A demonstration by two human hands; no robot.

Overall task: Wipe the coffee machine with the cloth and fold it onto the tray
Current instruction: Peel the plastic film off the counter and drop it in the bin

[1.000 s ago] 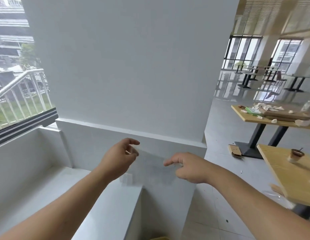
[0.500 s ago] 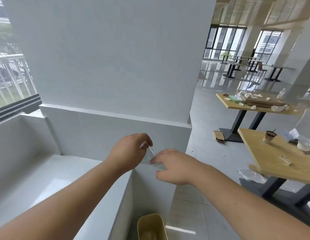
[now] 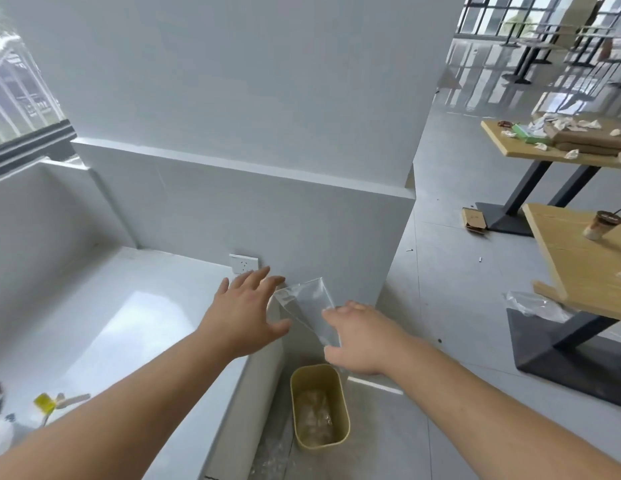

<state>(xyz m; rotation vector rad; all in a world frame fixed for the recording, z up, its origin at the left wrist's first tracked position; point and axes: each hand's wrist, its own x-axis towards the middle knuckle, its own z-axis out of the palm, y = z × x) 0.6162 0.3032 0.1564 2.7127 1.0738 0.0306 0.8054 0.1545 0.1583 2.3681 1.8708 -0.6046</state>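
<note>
No coffee machine, cloth or tray shows in the head view. A clear plastic bag [image 3: 304,306] hangs in the air between my two hands, above a yellow bin [image 3: 340,403] on the floor. My left hand [image 3: 243,313] is open just left of the bag, fingers spread and not touching it. To the bag's right is my right hand [image 3: 357,336], palm down, thumb and fingers apart. Its fingertips meet the bag's right edge without a clear pinch.
A white ledge [image 3: 111,323] with a wall socket [image 3: 244,263] runs below my left arm, with a small yellow item [image 3: 44,403] near its front. Wooden tables [image 3: 586,271] stand at right, one bearing a cup [image 3: 602,225]. Crumpled plastic [image 3: 534,306] lies on the floor.
Both hands pinched the bag together half a second ago. Now the left hand has let go and spread open, the right has loosened, and the view has tilted down onto the bin.
</note>
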